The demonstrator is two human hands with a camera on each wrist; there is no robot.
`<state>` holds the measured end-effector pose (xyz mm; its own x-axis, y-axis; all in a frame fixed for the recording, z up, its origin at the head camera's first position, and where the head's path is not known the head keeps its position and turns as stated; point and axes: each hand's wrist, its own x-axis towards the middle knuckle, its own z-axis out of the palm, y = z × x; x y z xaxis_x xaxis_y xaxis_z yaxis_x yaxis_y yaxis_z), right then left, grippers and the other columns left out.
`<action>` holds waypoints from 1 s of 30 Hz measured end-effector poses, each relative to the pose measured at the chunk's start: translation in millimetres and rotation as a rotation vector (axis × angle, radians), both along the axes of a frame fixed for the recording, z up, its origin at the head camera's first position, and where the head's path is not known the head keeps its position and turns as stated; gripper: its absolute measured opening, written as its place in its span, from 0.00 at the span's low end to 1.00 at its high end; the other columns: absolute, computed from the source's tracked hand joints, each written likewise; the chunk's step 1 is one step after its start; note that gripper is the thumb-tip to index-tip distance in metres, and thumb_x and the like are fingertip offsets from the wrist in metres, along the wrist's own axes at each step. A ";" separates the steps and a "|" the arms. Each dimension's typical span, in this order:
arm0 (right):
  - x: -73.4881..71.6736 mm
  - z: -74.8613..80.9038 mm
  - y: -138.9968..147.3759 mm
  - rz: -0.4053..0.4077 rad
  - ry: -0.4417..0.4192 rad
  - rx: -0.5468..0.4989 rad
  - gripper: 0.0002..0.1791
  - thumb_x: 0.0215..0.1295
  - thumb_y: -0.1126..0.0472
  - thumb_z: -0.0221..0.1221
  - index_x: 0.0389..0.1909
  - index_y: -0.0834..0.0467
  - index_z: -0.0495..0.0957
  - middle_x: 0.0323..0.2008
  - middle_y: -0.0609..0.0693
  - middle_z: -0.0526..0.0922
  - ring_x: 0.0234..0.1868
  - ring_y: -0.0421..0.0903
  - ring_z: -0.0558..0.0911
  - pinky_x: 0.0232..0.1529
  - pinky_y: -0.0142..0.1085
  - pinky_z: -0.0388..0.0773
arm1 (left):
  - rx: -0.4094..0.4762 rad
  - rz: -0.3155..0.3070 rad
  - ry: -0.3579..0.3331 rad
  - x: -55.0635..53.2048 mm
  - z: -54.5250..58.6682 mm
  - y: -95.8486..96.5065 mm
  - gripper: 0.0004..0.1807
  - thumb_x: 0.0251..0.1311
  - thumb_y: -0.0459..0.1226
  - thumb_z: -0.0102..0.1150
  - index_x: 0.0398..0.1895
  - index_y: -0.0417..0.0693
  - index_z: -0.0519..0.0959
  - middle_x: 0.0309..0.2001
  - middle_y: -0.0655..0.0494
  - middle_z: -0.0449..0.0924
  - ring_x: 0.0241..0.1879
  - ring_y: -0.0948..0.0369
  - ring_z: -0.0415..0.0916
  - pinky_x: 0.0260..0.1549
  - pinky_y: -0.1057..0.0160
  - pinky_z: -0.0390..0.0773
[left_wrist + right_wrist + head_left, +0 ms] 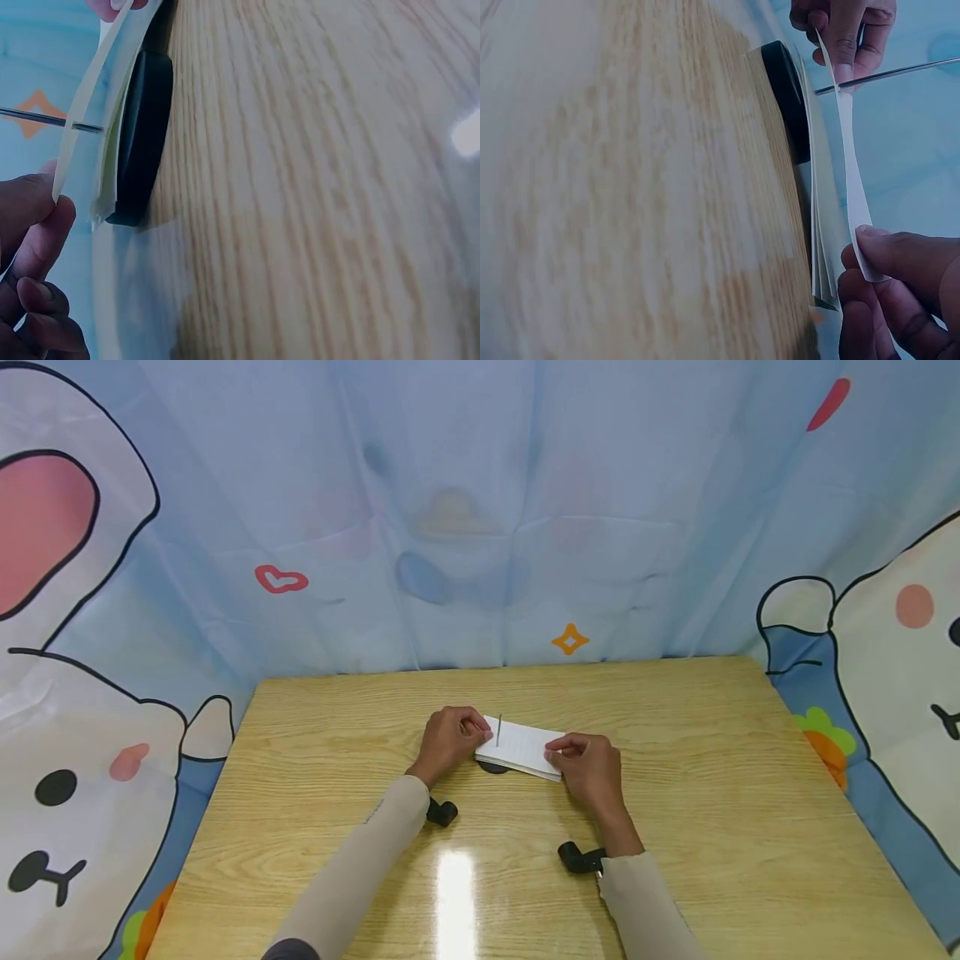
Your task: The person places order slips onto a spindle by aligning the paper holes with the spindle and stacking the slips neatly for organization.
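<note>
A receipt spike with a thin metal rod (499, 732) and a round black base (144, 142) stands on the table. Several paper slips (819, 180) lie low on the rod, over the base. Above them, a white lined slip (528, 748) has the rod passing through it near its left end. My left hand (448, 742) pinches that slip's left end between thumb and finger. At its right end, my right hand (591, 768) pinches it the same way. Both wrist views show a gap between this slip and the ones below.
The wooden table (337, 727) reaches out on both sides of the hands. Behind it hangs a blue cartoon-print cloth (465, 610). Black wrist cameras (442, 813) sit under both wrists, close to the tabletop.
</note>
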<state>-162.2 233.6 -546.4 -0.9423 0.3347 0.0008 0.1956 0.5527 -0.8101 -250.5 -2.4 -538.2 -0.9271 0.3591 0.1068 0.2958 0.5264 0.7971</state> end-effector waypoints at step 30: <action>-2.6 -5.7 -5.8 -0.002 0.003 0.216 0.05 0.61 0.57 0.76 0.30 0.53 0.91 0.26 0.51 0.88 0.27 0.49 0.83 0.27 0.38 0.70 | -0.157 -0.021 0.113 4.1 -12.5 0.9 0.03 0.68 0.40 0.72 0.36 0.53 0.89 0.28 0.61 0.85 0.27 0.67 0.76 0.30 0.65 0.75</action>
<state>-164.8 227.8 -552.1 -0.9416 0.3283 0.0757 0.1944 0.7131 -0.6736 -246.4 -1.5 -550.8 -0.9046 0.3986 0.1511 0.3909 0.6342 0.6671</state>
